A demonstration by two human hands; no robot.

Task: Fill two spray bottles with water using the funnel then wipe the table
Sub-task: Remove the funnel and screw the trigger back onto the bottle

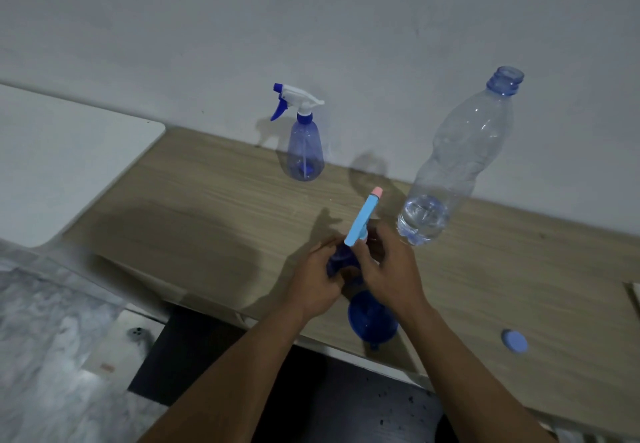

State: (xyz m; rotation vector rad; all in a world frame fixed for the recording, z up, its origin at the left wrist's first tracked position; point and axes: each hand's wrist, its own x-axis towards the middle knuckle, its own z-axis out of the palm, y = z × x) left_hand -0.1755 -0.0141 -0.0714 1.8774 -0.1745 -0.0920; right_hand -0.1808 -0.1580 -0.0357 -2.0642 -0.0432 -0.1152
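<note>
**Two spray bottles, one in hand**

Two hands meet over the near edge of the counter [207,200]; the left hand [317,283] has its grip closed around the body of a dark blue spray bottle [337,262], largely hidden and blurred, while the right hand [388,269] pinches that bottle's light blue spray head [362,220], which has a pink tip and tilts up and away; a blue funnel [372,321] lies on the counter just below the hands. The second spray bottle [304,144], translucent blue with a white and blue trigger, stands upright by the wall [311,26]; an uncapped water bottle [457,165] stands to the right, with only a little water at its bottom; its blue cap [515,341] lies near the front edge. The counter is pale wood grain; the wall is plain grey-white.
</note>
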